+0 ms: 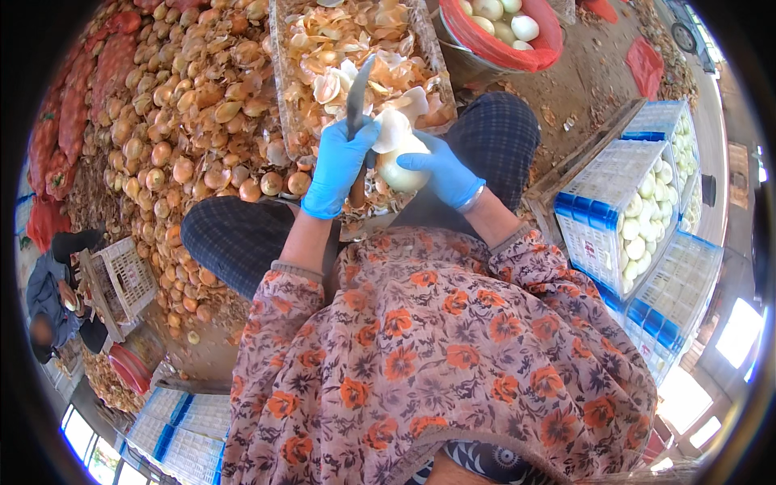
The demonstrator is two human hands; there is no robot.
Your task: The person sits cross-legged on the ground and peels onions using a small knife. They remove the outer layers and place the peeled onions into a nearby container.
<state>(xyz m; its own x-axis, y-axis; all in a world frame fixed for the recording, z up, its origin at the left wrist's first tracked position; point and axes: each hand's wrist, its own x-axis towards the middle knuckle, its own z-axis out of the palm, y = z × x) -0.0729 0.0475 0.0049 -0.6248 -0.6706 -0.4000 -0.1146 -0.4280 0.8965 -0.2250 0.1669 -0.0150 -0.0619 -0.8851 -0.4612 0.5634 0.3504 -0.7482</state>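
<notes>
My left hand (342,160), in a blue glove, holds a knife (357,91) with its dark blade pointing up and away from me. Its thumb and fingertips touch a pale layer of onion (392,129) that stands off the top of a peeled white onion (403,167). Around the right side of that onion curl the fingers of my right hand (445,170), gloved in blue too, with the thumb across its front. Beneath and beyond both hands lies a pale crate (280,79) full of loose onion skins (345,36).
Unpeeled onions (182,170) are heaped at the left. A red-lined bucket (548,54) holds peeled onions at the top right. White and blue crates (585,206) of peeled onions stand at the right. Another person (51,303) sits at the far left beside a crate (130,273).
</notes>
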